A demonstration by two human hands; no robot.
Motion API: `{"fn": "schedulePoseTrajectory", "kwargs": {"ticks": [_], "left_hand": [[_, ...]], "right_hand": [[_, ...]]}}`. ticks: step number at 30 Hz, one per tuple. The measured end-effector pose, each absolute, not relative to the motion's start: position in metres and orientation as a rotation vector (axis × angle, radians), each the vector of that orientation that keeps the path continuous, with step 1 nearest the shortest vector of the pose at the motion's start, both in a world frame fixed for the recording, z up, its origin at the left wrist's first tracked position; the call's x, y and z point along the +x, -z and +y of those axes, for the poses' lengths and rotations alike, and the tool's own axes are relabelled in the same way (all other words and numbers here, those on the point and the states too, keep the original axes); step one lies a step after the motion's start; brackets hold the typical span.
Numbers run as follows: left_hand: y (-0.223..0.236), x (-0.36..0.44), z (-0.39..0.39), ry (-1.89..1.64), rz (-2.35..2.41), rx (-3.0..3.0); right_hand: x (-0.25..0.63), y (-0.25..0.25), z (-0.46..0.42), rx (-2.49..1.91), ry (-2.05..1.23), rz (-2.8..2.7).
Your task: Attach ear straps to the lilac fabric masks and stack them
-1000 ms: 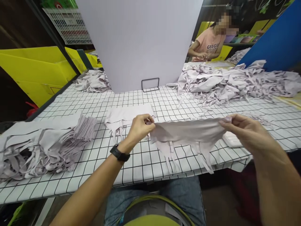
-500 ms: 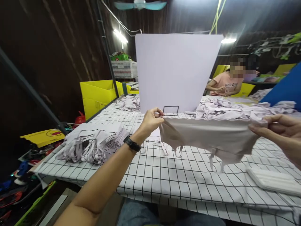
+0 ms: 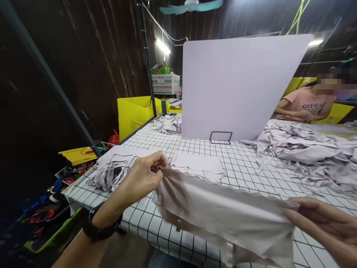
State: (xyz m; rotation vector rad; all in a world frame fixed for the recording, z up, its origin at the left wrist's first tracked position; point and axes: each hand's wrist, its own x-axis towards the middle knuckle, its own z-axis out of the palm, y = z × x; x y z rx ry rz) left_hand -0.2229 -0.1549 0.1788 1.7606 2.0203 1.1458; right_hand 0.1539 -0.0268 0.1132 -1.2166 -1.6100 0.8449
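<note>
Between my hands stretches a pale grey-beige bra top [image 3: 223, 212] with a wavy edge uppermost and short straps hanging from its lower side. My left hand [image 3: 143, 173], with a black watch on the wrist, pinches its upper left corner. The upper right corner is gripped between the thumb and fingers of my right hand [image 3: 320, 217]. The fabric slopes down to the right, held above the table's near edge. Just behind it lies a flat, folded pale garment [image 3: 198, 163]. A stack of strapped garments [image 3: 113, 173] is left of my left hand, partly covered by it.
On the checked tablecloth [image 3: 156, 139], a white board [image 3: 234, 89] stands in a black wire holder. A loose heap of pale garments [image 3: 304, 149] spreads at right, with a smaller pile [image 3: 169, 123] far left. Yellow bins [image 3: 134, 115] stand beyond. A co-worker [image 3: 309, 104] sits behind the heap.
Both hands have come lower and closer to me with the bra top, which now slopes more. My view has turned left. The folded garment behind it shows more fully.
</note>
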Motion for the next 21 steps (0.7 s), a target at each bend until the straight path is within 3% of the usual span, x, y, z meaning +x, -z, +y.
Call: {"fn": "schedulePoseTrajectory", "kwargs": {"ticks": [3,6,12,21], "left_hand": [[-0.155,-0.24,-0.126,-1.038,2.225,1.643],[-0.122,-0.254,-0.08,-0.839,2.382,1.577],[-0.071,-0.271,0.017,-0.613,2.514,1.465],[-0.039,-0.278,0.076,-0.394,2.642,1.47]], "right_hand": [[0.111,-0.102,0.003,-1.19,-1.2,-1.646],[0.072,-0.082,0.042,-1.198,-1.342,-1.704],[0.024,-0.038,0.122,-1.351,-0.917,-1.87],[-0.011,-0.011,0.172,-1.473,-0.712,-1.949]]}}
